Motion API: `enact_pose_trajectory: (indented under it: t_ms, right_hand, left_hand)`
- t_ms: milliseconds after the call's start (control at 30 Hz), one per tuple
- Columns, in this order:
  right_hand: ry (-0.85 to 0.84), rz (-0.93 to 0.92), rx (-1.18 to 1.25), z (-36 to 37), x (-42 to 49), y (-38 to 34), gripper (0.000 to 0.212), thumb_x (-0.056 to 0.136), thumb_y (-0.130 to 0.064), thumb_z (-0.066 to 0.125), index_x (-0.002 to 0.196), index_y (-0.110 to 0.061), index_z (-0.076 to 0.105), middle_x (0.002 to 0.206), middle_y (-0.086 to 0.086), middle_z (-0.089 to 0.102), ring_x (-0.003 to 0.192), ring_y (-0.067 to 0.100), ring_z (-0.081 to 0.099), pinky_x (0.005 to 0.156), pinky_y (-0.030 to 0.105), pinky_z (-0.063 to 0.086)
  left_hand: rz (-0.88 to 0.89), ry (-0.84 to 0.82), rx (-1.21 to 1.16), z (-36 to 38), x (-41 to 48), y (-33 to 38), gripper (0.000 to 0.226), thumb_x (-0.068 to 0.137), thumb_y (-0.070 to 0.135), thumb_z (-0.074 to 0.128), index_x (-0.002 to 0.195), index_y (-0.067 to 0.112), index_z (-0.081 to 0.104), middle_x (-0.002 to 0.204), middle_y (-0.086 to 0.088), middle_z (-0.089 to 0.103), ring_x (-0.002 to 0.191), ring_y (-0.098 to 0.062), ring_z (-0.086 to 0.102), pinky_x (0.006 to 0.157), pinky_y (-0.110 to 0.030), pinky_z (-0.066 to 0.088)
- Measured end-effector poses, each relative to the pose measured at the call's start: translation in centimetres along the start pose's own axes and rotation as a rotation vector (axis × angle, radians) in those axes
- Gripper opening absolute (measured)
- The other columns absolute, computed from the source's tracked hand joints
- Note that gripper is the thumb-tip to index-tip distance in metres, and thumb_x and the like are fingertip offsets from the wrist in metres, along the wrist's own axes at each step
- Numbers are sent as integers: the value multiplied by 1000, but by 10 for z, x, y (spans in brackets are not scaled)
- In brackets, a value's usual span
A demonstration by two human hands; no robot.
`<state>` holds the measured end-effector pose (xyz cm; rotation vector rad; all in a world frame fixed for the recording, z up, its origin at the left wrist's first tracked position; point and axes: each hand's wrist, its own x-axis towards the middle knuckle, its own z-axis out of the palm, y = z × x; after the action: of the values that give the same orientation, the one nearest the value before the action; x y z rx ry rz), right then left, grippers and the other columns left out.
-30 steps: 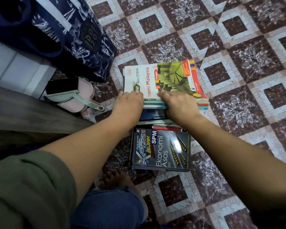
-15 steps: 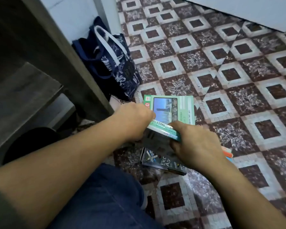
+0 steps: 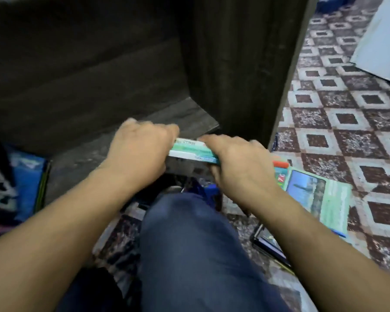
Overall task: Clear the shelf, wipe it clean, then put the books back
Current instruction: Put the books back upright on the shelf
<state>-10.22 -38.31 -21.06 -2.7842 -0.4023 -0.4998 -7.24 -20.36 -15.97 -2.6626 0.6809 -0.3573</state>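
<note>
Two hands bring a stack (image 3: 193, 152) of books to the shelf (image 3: 185, 119). The left hand (image 3: 142, 149) closes its grip on the stack's left end, fingers curled over the top. The right hand (image 3: 239, 163) closes its grip on the right end in the same way. The stack lies flat at the shelf's front edge, near the right front corner and just beside the dark panel (image 3: 234, 64). Whether it already rests on the board cannot be told.

Progress: the visible board is bare, so clearing appears done. Wiping is presumably done too, though no frame confirms it. Putting back is under way. A green book (image 3: 318, 197) and others under it remain on the floor (image 3: 347, 113), right of the panel, and a dark book lies beside the right forearm. A knee (image 3: 189, 233) fills the foreground.

Change: one second ago both hands lay on the floor pile. Half a second ago the stack was held above that pile, right of the panel. Now it is at the shelf opening, and the view has swung left.
</note>
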Motion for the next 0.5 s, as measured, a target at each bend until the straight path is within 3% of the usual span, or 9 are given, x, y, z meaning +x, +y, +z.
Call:
enact_pose_trajectory:
  t_ms: [100, 233, 400, 500]
  right_hand:
    - [212, -142, 16, 21, 45, -39, 42, 77, -37, 67, 118, -31, 64, 105, -6, 70, 87, 25, 64, 71, 37, 41]
    - [371, -330, 33, 55, 97, -84, 33, 87, -26, 55, 118, -30, 66, 113, -8, 70, 91, 24, 65, 77, 38, 39]
    - [219, -479, -28, 128, 118, -97, 39, 85, -22, 50, 119, -32, 67, 107, -6, 72, 82, 25, 66, 73, 34, 45]
    - [64, -535, -31, 164, 113, -94, 39, 80, -21, 65, 117, -33, 68, 104, -6, 73, 82, 24, 66, 72, 33, 46]
  left_hand:
    - [-242, 111, 48, 6, -27, -46, 31, 60, 16, 81, 83, 17, 60, 69, -8, 62, 65, -33, 61, 60, -34, 29]
    - [-526, 263, 114, 40, -55, -86, 34, 63, 9, 74, 94, 13, 60, 84, -10, 63, 76, -36, 56, 64, -37, 20]
    - [-595, 185, 108, 116, -80, -99, 31, 65, 3, 70, 93, 10, 59, 85, -11, 61, 75, -34, 56, 64, -40, 31]
    - [-568, 100, 7, 159, -89, -92, 30, 69, 0, 67, 96, 13, 60, 90, -9, 64, 79, -31, 58, 67, -37, 28]
